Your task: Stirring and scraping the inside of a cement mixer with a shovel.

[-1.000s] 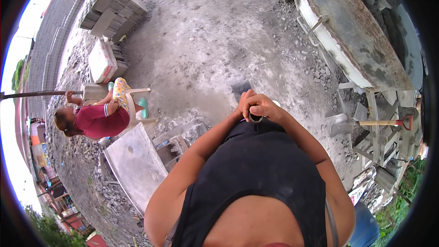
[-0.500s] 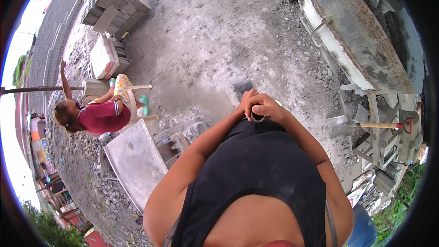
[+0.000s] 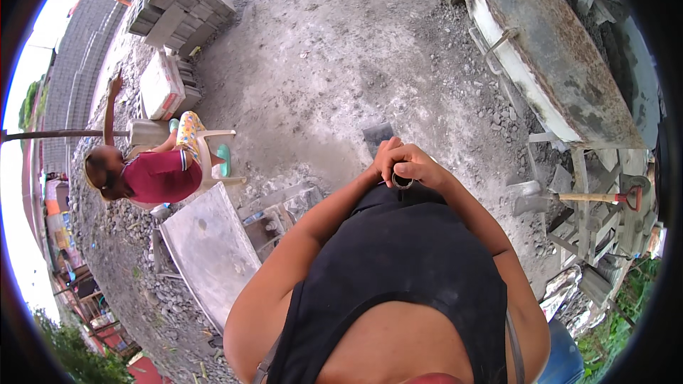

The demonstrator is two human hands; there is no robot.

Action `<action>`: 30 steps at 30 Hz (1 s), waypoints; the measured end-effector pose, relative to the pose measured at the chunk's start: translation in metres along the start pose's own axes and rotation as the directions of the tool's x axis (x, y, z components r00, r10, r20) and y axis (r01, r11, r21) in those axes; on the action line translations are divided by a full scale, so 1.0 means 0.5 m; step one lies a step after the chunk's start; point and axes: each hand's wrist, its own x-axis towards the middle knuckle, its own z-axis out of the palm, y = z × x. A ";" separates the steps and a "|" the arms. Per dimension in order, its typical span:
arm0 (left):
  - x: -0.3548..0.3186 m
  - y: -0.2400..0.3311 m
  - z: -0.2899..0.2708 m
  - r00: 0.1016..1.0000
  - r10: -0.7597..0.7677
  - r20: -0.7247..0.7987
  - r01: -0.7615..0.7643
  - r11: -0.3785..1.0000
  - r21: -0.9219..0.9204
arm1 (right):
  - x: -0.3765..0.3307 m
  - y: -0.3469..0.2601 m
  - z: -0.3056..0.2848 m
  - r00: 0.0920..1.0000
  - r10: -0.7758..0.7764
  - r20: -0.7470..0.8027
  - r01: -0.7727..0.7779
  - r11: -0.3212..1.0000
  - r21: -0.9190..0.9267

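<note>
Both my hands are together in front of my waist, at the top end of an upright shovel. My left hand point(image 3: 383, 158) is mostly covered by my right hand point(image 3: 415, 163), which lies over it with fingers curled and thumb across. Below the fingers shows the round, dark, hollow end of the handle point(image 3: 402, 183). Just beyond my hands, the flat grey metal blade point(image 3: 378, 136) rests at the ground; the shaft between is hidden by my hands.
A person in a maroon shirt point(image 3: 160, 174) sits on a white plastic chair point(image 3: 213, 160) at left. Concrete blocks point(image 3: 178, 11) are stacked behind. At right stand a long rusty metal trough point(image 3: 551, 43) and another shovel point(image 3: 587, 197). A grey board point(image 3: 213, 242) lies near left.
The seated person has turned their head and shifted the raised arm slightly right. A distant person at the upper left has moved a little. My hands and the shovel stay put.
</note>
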 end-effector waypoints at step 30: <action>-0.008 0.099 -0.054 0.995 -0.020 -0.097 -0.002 0.976 -0.218 | 0.015 0.001 0.019 0.997 0.040 0.069 -0.038 0.999 -0.031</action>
